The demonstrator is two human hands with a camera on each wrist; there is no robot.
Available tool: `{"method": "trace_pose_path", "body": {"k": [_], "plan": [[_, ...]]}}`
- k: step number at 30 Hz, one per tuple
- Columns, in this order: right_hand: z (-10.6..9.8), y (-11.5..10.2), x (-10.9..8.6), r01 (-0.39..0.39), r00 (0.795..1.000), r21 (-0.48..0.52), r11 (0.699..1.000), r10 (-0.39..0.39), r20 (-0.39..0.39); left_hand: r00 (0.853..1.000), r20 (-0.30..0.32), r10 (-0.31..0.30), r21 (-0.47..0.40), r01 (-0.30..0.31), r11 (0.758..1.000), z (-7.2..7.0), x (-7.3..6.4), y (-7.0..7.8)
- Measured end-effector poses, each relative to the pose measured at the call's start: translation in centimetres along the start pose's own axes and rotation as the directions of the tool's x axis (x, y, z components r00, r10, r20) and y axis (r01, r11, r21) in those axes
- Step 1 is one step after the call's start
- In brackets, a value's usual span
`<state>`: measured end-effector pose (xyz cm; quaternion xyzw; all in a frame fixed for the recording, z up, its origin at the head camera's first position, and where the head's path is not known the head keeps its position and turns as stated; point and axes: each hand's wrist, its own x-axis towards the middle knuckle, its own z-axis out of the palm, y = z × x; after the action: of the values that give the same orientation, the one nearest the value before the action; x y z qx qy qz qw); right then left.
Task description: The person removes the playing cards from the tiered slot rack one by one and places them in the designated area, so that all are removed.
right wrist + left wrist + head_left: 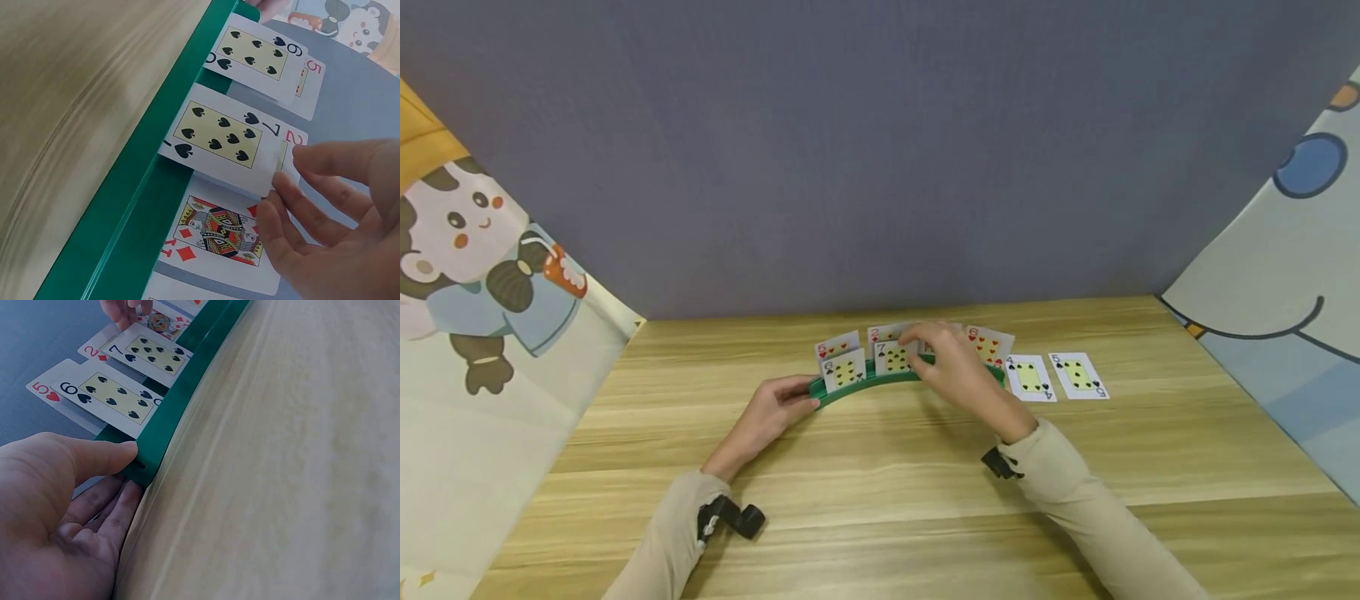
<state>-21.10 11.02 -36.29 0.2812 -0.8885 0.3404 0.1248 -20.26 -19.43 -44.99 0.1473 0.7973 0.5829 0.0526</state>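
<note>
- Green, apparently plastic: the left end of a curved card holder (pixel 125 187) on the wooden table (pixel 880 500) is gripped by the left hand (pixel 771 410), thumb against the end and fingers at its underside. The holder is judged light and stiff, best taken by its ends, clear of the cards.
- In the holder's left part, the six of spades (pixel 846 371) is held upright in front of the five of hearts (pixel 837 343), which is partly covered by it.
- Next rightward, the seven of spades (pixel 215 134) is placed before the two of diamonds (pixel 94 349). Such cards are judged thin, light, slick and easily creased; they are best pinched by an upper corner or edge.
- The seven's upper corner is met by the fingertips of the right hand (pixel 953 367); whether it is pinched or merely touched cannot be told. How deeply its lower edge is seated is concealed by the front rail.
- Farther right, a picture card of diamonds (pixel 222 228) is largely masked by this hand in the head view. The rank of the rear heart card (pixel 988 343) is hard to make out.
- At far right, the four of spades (pixel 1030 377) and five of spades (pixel 1078 375) are laid face up beyond the holder's end; lying flat, they are probably best lifted by an edge.
</note>
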Motion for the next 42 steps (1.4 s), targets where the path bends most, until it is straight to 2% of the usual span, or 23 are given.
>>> {"method": "trace_pose_path", "body": {"k": [8, 15, 24, 42], "plan": [[0.8, 0.4, 0.0, -0.009, 1.0, 0.012, 1.0, 0.009, 0.021, 1.0, -0.004, 0.009, 0.018, -0.008, 1.0, -0.1, 0.0, 0.0], [1.2, 1.1, -0.2, -0.067, 0.997, 0.033, 0.997, 0.066, 0.04, 1.0, -0.007, -0.015, 0.004, 0.015, 1.0, 0.0, 0.0, 0.1], [2.1, 2.1, -0.4, -0.147, 0.987, 0.063, 0.987, 0.142, 0.078, 1.0, -0.003, -0.016, -0.005, 0.016, 1.0, 0.0, 0.0, 0.1], [2.4, 2.8, -0.4, -0.117, 0.992, 0.058, 0.991, 0.114, 0.049, 1.0, 0.001, -0.021, -0.013, 0.021, 1.0, 0.0, 0.0, -0.1]]}}
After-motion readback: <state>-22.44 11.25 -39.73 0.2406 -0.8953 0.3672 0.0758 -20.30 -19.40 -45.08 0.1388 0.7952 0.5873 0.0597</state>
